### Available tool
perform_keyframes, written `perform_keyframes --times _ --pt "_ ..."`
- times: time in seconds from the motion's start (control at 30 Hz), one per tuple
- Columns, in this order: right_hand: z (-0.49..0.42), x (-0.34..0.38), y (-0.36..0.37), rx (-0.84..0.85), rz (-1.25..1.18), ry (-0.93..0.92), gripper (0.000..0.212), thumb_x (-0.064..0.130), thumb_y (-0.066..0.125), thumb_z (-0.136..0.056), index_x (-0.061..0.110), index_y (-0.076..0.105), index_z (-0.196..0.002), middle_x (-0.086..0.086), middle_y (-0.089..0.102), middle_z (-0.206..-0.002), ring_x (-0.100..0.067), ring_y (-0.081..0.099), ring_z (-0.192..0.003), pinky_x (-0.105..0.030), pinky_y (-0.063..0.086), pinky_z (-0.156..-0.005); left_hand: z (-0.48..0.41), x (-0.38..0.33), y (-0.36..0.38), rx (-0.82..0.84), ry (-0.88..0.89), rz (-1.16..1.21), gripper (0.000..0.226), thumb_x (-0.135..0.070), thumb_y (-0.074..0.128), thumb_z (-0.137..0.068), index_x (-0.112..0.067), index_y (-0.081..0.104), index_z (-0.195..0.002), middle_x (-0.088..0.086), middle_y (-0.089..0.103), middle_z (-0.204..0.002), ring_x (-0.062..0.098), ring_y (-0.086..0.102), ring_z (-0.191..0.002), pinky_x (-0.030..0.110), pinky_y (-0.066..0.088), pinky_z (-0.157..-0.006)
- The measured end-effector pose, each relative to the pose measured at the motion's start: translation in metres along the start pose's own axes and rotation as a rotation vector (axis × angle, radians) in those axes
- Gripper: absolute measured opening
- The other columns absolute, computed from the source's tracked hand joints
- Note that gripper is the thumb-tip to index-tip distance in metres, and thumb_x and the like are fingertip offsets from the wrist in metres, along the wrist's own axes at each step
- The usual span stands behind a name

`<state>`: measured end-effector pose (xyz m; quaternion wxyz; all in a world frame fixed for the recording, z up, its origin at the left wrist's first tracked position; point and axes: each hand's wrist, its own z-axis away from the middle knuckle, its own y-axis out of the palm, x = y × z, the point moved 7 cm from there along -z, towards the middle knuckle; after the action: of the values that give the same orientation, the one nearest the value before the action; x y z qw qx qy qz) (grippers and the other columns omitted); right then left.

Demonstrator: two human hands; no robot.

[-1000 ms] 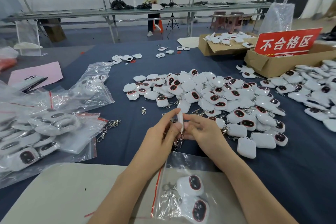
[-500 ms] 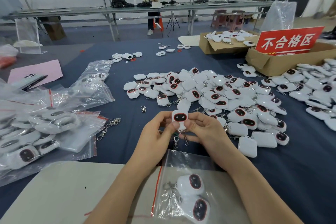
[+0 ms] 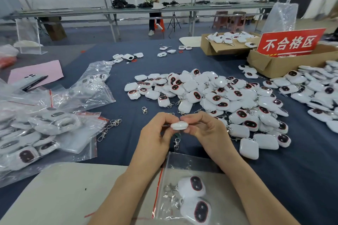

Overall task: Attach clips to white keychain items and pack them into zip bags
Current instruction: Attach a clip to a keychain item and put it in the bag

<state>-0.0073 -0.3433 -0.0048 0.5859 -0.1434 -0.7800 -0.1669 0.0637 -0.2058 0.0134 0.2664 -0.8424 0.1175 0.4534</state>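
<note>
- The filled bags [image 3: 36, 133] lie heaped at the far left of the table [image 3: 128, 153], well apart from the hands and out of the way of the work.
- A few loose clips [image 3: 109, 128] lie just beside those bags, near enough to reach for the next piece.
- The left hand [image 3: 155, 133] has its fingers curled, and its fingertips pinch the left end of the keychain item [image 3: 179, 125].
- The keychain item is held edge-on above the table, between the two hands and clear of the cloth.
- A clip [image 3: 176, 143] hangs just below the item. Whether its ring is already through the item's loop cannot be told, since the joint is hidden behind the fingers.
- My reading is that the step in hand is fitting or checking this clip. It would go best with one hand keeping the body steady while the other works the clasp. A light tug should then confirm the clasp has sprung closed before anything goes in a bag.
- The zip bag [image 3: 184, 162] lies flat under the forearms with two finished pieces inside and its mouth toward the hands. Sliding the item in clip first should keep the metal from snagging the seal.
- The right hand [image 3: 206, 129] also has its fingers curled and pinches the right end of the same item.
- The pile [image 3: 219, 97] of white pieces lies near the right hand, many of them already with clips.
- The box [image 3: 274, 64] with the red sign stands behind the pile.
</note>
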Motion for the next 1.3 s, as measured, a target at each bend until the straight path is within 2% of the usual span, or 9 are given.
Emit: perform_keyframes --times 0.1,0.27,0.5,0.63,0.77,0.9,1.1,1.2,1.3 --pt "0.001 0.002 0.002 0.002 -0.002 -0.016 0.037 -0.012 0.068 -0.085 0.024 0.073 -0.084 -0.001 0.077 -0.102 -0.017 0.073 -0.099 -0.021 0.057 -0.082 0.002 -0.004 0.000 -0.011 0.083 -0.054 0.029 0.001 0.067 -0.093 -0.027 0.065 -0.100 -0.024 0.068 -0.107 -0.001 0.066 -0.100 0.007 0.046 -0.084" --pt "0.000 0.001 0.001 0.013 0.072 -0.026 0.041 -0.005 0.070 -0.087 0.035 0.073 -0.082 0.002 0.078 -0.100 -0.014 0.074 -0.098 -0.020 0.056 -0.083 0.003 -0.001 0.001 0.002 0.043 -0.059 0.025 -0.007 0.066 -0.096 -0.032 0.064 -0.102 -0.022 0.069 -0.103 0.004 0.066 -0.099 0.012 0.049 -0.083" --pt "0.001 0.007 0.006 0.004 0.375 -0.031 0.032 0.026 0.063 -0.098 0.058 0.063 -0.103 0.022 0.069 -0.111 -0.007 0.070 -0.095 -0.039 0.055 -0.093 0.004 0.000 -0.011 -0.073 -0.126 0.064 0.030 -0.018 0.054 -0.105 -0.039 0.061 -0.125 -0.012 0.065 -0.112 -0.001 0.064 -0.100 0.009 0.044 -0.084" --pt "0.008 0.026 0.012 0.094 0.552 -0.008 0.023 0.029 0.056 -0.101 0.049 0.065 -0.107 0.027 0.068 -0.099 0.000 0.066 -0.093 -0.021 0.053 -0.087 0.014 0.012 -0.034 -0.036 -0.350 0.143 0.030 -0.013 0.056 -0.102 -0.031 0.059 -0.126 -0.002 0.069 -0.092 0.004 0.063 -0.065 0.016 0.050 -0.066" --pt "0.016 0.035 0.026 0.292 0.781 0.066 0.019 0.034 0.054 -0.102 0.040 0.067 -0.114 0.042 0.062 -0.083 0.016 0.059 -0.080 -0.002 0.041 -0.072 0.047 0.021 -0.065 0.008 -0.508 0.137 0.012 -0.012 0.065 -0.097 -0.016 0.068 -0.108 0.005 0.072 -0.076 0.011 0.062 -0.060 0.023 0.050 -0.060" --pt "0.027 0.018 0.032 0.315 0.877 0.228 0.026 0.040 0.058 -0.098 0.032 0.068 -0.121 0.022 0.064 -0.103 0.009 0.056 -0.088 -0.007 0.039 -0.075 0.075 0.013 -0.072 0.134 -0.553 0.028 0.007 -0.016 0.068 -0.096 -0.020 0.073 -0.099 0.004 0.072 -0.068 0.009 0.061 -0.056 0.017 0.050 -0.059" --pt "0.032 0.014 0.039 0.310 0.819 0.293 0.011 0.029 0.065 -0.095 0.036 0.073 -0.097 0.016 0.071 -0.092 0.000 0.062 -0.084 -0.021 0.048 -0.079 0.081 -0.010 -0.052 0.197 -0.594 0.144 0.015 -0.009 0.064 -0.098 -0.010 0.065 -0.113 0.005 0.069 -0.068 0.011 0.060 -0.053 0.018 0.048 -0.056" --pt "0.033 0.021 0.041 0.270 0.683 0.271 0.018 0.022 0.068 -0.094 0.038 0.073 -0.086 0.019 0.074 -0.079 0.007 0.065 -0.075 -0.012 0.047 -0.072 0.080 -0.017 -0.040 0.199 -0.658 0.230 0.018 -0.003 0.064 -0.096 -0.004 0.062 -0.114 0.004 0.070 -0.070 0.007 0.061 -0.051 0.015 0.048 -0.052" --pt "0.034 0.024 0.043 0.253 0.593 0.271 0.019 0.018 0.069 -0.093 0.035 0.074 -0.086 0.020 0.075 -0.077 0.009 0.067 -0.075 -0.006 0.044 -0.068 0.076 -0.019 -0.035 0.204 -0.660 0.159 0.026 0.001 0.062 -0.095 -0.001 0.063 -0.121 0.004 0.071 -0.082 0.003 0.061 -0.058 0.015 0.049 -0.059"
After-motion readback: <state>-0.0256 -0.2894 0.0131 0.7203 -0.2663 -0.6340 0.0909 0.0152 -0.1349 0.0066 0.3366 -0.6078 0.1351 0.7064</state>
